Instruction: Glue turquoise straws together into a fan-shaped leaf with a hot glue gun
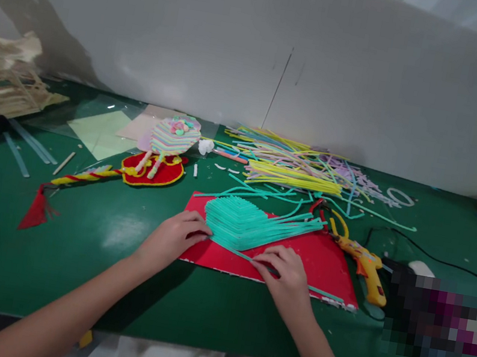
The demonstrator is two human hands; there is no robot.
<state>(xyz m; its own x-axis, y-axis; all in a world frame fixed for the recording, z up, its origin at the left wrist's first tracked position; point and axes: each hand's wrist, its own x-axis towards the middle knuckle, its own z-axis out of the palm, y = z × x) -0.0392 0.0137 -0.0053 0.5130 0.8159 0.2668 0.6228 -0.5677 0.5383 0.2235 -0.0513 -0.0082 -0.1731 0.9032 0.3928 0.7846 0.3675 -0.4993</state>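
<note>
A leaf-shaped panel of teal pipe cleaners (pixel 235 222) lies on a red board (pixel 333 267), its strips set side by side with long loose ends fanning to the right. My left hand (pixel 179 232) pinches at the panel's lower left edge, thumb and fingertips together. Between thumb and fingers of my right hand (pixel 285 268) is a single teal pipe cleaner (pixel 239 254), which runs along the panel's lower edge toward my left fingertips and out past my right hand. Whether my left fingertips grip this same strip or the panel's edge is hard to see.
A yellow glue gun (pixel 371 274) lies right of the board, its black cord behind it. Loose pipe cleaners (pixel 294 172) are heaped behind. Back left are a striped round piece (pixel 175 136), a red fan-shaped piece (pixel 170 176) with a red tassel (pixel 35 210), and paper sheets (pixel 100 132).
</note>
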